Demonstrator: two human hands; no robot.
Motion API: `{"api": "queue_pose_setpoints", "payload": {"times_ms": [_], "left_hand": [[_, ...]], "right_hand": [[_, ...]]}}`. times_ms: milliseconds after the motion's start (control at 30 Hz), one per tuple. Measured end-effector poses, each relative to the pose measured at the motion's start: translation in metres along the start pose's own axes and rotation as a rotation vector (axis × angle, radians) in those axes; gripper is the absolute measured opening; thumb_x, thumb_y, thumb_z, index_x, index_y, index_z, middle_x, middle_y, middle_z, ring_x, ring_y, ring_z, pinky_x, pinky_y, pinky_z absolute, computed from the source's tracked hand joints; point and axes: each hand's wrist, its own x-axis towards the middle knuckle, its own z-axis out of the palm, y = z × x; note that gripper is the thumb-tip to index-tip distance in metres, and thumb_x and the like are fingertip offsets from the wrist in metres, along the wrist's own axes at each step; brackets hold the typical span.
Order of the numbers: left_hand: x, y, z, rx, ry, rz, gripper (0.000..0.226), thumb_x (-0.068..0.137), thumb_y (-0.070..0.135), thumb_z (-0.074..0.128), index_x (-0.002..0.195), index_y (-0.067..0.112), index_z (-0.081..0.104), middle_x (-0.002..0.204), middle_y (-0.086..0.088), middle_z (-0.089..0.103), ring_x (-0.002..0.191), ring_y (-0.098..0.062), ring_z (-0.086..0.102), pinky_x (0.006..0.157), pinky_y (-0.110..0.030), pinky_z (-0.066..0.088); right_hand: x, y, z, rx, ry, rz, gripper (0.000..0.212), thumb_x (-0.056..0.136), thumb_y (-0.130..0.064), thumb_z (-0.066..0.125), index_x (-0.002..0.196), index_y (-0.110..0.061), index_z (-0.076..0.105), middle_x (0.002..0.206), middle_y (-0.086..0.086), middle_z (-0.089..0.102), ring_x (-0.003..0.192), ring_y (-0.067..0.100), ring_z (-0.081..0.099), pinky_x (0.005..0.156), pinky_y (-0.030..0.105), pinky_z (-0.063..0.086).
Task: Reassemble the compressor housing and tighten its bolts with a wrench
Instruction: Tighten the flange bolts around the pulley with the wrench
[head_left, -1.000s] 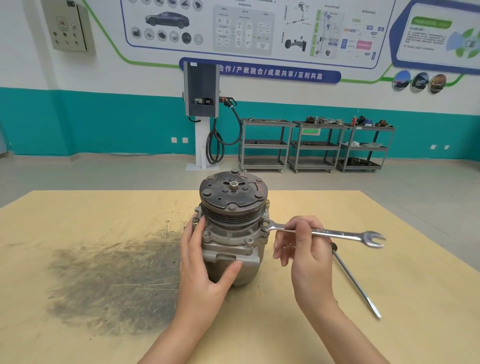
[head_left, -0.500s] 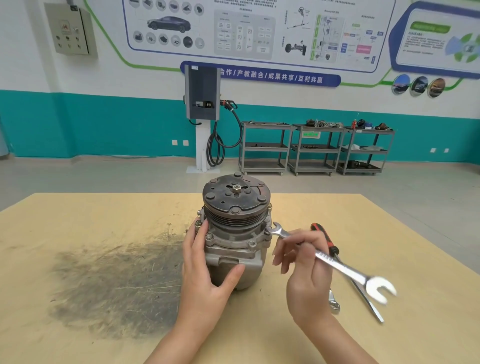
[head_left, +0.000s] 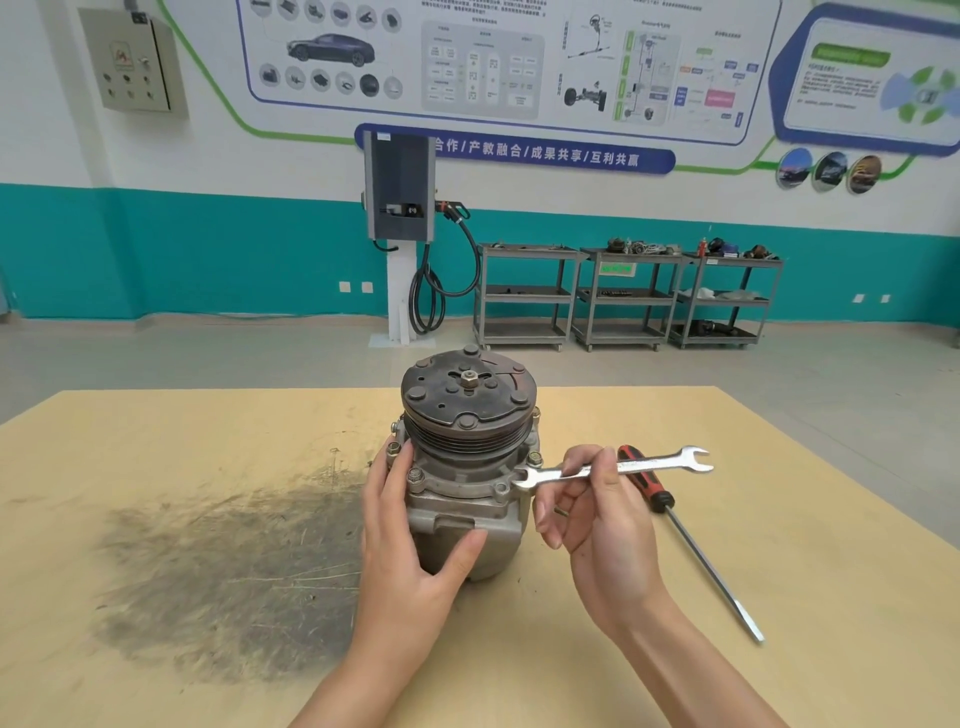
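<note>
Compressor housing (head_left: 467, 499) is stood upright on the table (head_left: 208, 519), pulley face up, near centre. It is steadied by the left hand (head_left: 415, 540), fingers and thumb wrapped around the body from 9 o'clock. The wrench (head_left: 613, 467) is pinched mid-shank by the right hand (head_left: 597, 514), remaining fingers loosely curled. Its long axis is laid roughly level along the 3 o'clock line, near jaw set against a flange bolt (head_left: 534, 460) at the housing's 3 o'clock edge; full seating on the head cannot be confirmed. The bolt is nearer the right hand, so the next swing is judged to be taken about that bolt. A screwdriver (head_left: 675, 525) is left lying on the table behind the right hand, clear of the housing.
</note>
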Motion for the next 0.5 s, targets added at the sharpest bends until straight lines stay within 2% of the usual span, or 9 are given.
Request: {"api": "queue_pose_setpoints", "payload": {"times_ms": [267, 400, 500], "left_hand": [[-0.0001, 0.0012, -0.0003, -0.005, 0.000, 0.007, 0.086, 0.071, 0.075, 0.060, 0.140, 0.073, 0.009, 0.153, 0.044, 0.002, 0.141, 0.020, 0.007, 0.116, -0.040, 0.023], [-0.0003, 0.0039, -0.0012, -0.023, -0.014, -0.006, 0.086, 0.069, 0.088, 0.054, 0.140, 0.073, 0.008, 0.155, 0.041, 0.003, 0.145, 0.012, 0.010, 0.119, -0.045, 0.026], [-0.0009, 0.0042, -0.0024, -0.021, -0.017, -0.013, 0.087, 0.067, 0.093, 0.050, 0.140, 0.073, 0.007, 0.155, 0.041, 0.001, 0.147, 0.010, 0.009, 0.121, -0.048, 0.026]], "right_hand": [[-0.0017, 0.0028, 0.0001, -0.074, 0.039, -0.058, 0.040, 0.098, -0.047, 0.035, 0.074, -0.025, 0.059, 0.057, 0.013, 0.054, 0.047, 0.016, 0.046, 0.047, 0.021, 0.039], [-0.0055, 0.0055, 0.0032, -0.147, 0.086, -0.117, 0.038, 0.089, -0.055, 0.042, 0.075, -0.024, 0.058, 0.055, 0.014, 0.055, 0.047, 0.019, 0.047, 0.047, 0.023, 0.039], [-0.0091, 0.0073, 0.0067, -0.221, 0.119, -0.213, 0.036, 0.091, -0.052, 0.039, 0.075, -0.025, 0.056, 0.055, 0.014, 0.057, 0.049, 0.022, 0.050, 0.048, 0.023, 0.040]]}}
